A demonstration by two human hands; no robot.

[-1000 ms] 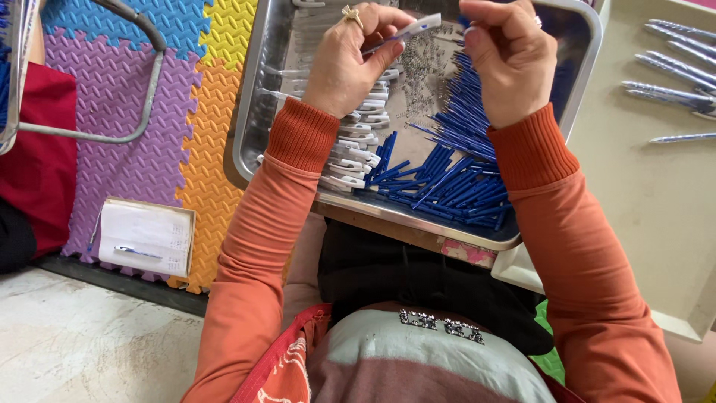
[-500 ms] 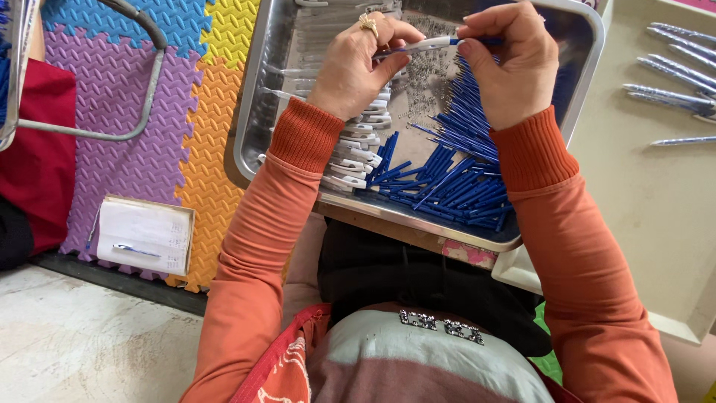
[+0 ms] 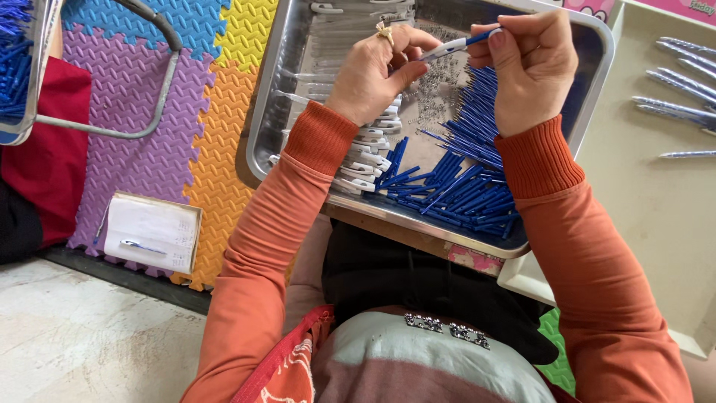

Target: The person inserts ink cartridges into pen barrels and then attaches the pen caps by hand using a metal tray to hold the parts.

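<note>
Assembling Pens Over a Steel Tray, With Most of the Pile Still Loose

Joining two parts above a metal tray (image 3: 262, 142) balanced on the lap, a person in orange sleeves works with both hands raised close together. The left hand (image 3: 377, 71), a ring on one finger, is curled nearly closed around the pale end of a slim pen piece (image 3: 447, 48), pinching it between thumb and fingers. The right hand (image 3: 531, 67) is likewise drawn in tight, its fingertips gripping the blue end of that same piece, so the part spans the small gap between the two hands, just above the tray's far half.

Below the right wrist lies a thick heap of blue pen parts (image 3: 466, 183), loose and crossing one another. Beside them, under the left wrist, sits a stack of white clip-like parts (image 3: 369, 160), and a scatter of tiny metal springs (image 3: 436, 93) covers the tray floor between the hands. Judging by these heaps, much of the stock remains unassembled.

To the right, a pale surface (image 3: 641, 194) holds a short row of finished-looking silvery-blue pens (image 3: 679, 78), well apart from the tray; only a handful show, which suggests the work is at an early or middle stage, though more may lie out of view.

On the foam puzzle mat (image 3: 134, 149) to the left rests a small notepad (image 3: 153, 231) with a pen lying on it. Another tray of blue parts (image 3: 15, 67) shows at the left edge.
</note>
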